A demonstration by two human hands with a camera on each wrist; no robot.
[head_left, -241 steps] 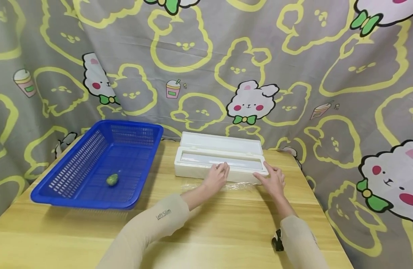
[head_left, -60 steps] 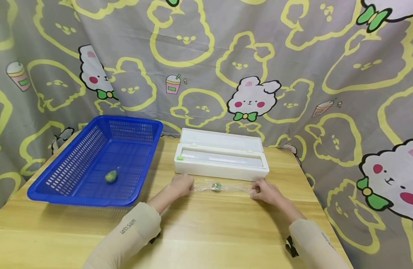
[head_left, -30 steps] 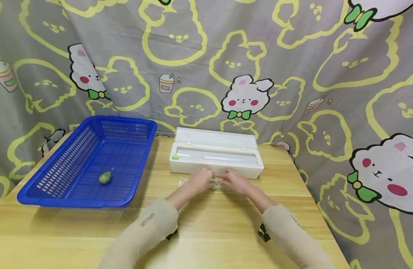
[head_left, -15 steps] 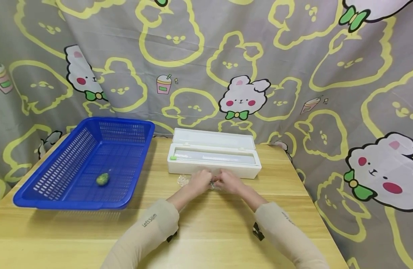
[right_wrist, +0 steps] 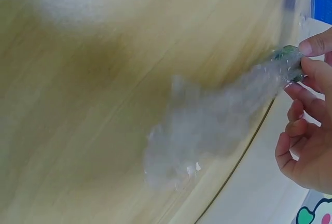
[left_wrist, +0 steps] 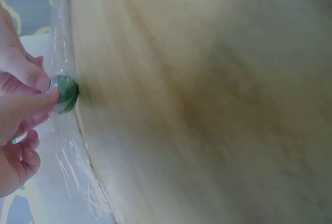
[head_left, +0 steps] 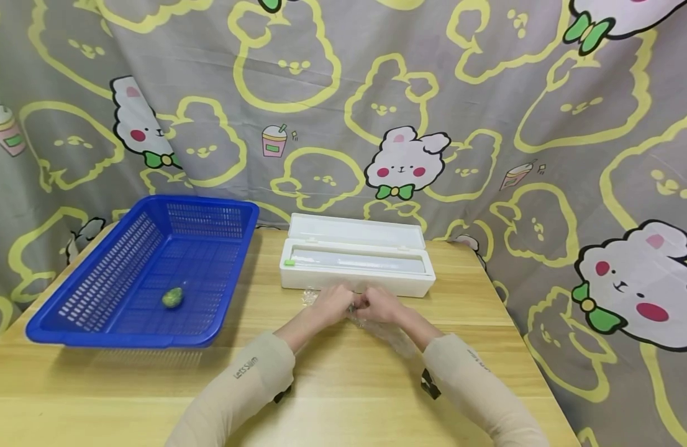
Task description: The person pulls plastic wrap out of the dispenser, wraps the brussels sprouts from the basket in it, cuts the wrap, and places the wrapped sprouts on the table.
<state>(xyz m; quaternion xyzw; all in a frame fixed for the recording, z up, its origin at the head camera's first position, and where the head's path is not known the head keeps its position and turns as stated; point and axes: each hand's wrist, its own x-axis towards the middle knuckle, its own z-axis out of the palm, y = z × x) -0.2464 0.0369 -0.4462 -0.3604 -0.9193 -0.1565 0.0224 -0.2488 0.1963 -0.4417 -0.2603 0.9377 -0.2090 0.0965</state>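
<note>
In the head view my left hand (head_left: 333, 302) and right hand (head_left: 380, 304) meet just in front of a long white cling film box (head_left: 354, 280). Between their fingertips they pinch a small round green thing (left_wrist: 67, 93) wrapped in clear cling film (right_wrist: 207, 120); the wrist views show its dark green side, while the hands hide it from the head camera. Its exact kind is unclear. One end of the film trails past the right hand toward the table's front, and another bit lies crumpled left of the left hand.
The box's lid (head_left: 357, 231) stands open, its film roll (head_left: 357, 259) showing and a green slider (head_left: 289, 262) at the left end. At left is a blue perforated basket (head_left: 240, 273) with a similar green wrapped thing (head_left: 172, 298) inside. A patterned curtain (head_left: 321, 74) hangs behind.
Two seconds ago the hands held the film's ends apart with the green thing in the middle; they have since come together on it. The film's right end now swings toward the front.
</note>
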